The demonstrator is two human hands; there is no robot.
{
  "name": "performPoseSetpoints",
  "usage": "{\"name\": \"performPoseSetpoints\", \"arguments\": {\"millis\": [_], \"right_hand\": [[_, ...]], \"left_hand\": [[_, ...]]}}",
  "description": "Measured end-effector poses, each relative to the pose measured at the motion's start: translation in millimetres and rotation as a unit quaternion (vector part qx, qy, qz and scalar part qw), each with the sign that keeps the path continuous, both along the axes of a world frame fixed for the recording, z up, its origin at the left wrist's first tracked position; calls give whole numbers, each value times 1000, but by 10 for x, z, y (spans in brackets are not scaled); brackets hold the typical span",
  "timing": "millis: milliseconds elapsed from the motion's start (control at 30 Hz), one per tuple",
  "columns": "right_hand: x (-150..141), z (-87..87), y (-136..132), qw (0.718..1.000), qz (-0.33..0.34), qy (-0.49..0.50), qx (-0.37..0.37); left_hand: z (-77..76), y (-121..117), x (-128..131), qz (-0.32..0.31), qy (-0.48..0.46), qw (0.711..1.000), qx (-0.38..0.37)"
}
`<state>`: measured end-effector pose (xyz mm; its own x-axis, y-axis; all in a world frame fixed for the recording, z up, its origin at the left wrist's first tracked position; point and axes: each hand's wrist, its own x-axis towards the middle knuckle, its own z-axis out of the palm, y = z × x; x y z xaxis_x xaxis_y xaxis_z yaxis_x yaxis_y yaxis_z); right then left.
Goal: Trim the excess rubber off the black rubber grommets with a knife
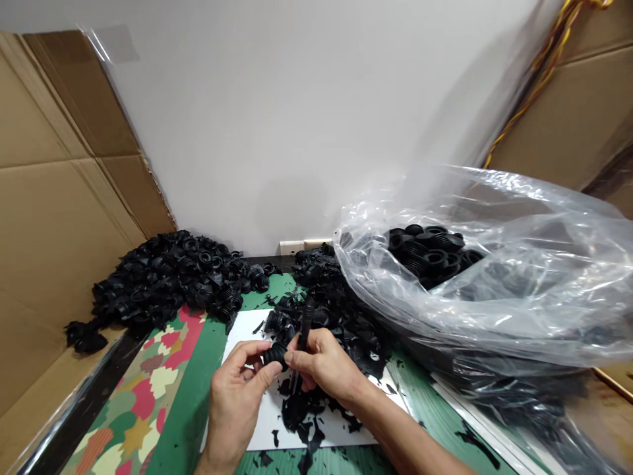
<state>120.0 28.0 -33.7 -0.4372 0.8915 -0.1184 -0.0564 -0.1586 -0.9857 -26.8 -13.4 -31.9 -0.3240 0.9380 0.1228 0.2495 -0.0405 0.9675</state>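
Observation:
My left hand (236,396) pinches a small black ribbed rubber bellows (275,355) between thumb and fingers. My right hand (321,364) presses against the bellows from the other side and grips a slim dark tool (305,333) standing upright, its thin lower tip near the fingers. Whether that tool has a blade is too small to tell. Below both hands lies a white sheet (254,333), scattered with black rubber scraps (297,410). Another bellows (275,322) sits on the sheet's far edge, just beyond my hands.
A large heap of black bellows (168,284) lies to the left, with more pieces and scraps (321,297) behind the sheet. A clear plastic bag (514,297) holds more bellows (425,254) on the right. Beneath lies a green patterned mat (163,389); cardboard (59,198) lines the left.

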Motion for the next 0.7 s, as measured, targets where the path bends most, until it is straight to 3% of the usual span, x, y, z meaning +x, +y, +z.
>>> {"name": "performPoseSetpoints", "arguments": {"millis": [367, 700], "right_hand": [[-6, 12, -11, 1000, -2, 1, -2], [-38, -9, -24, 1000, -3, 12, -15]], "left_hand": [[-1, 5, 1, -14, -118, 990, -73], [24, 6, -7, 11, -57, 998, -33]]}}
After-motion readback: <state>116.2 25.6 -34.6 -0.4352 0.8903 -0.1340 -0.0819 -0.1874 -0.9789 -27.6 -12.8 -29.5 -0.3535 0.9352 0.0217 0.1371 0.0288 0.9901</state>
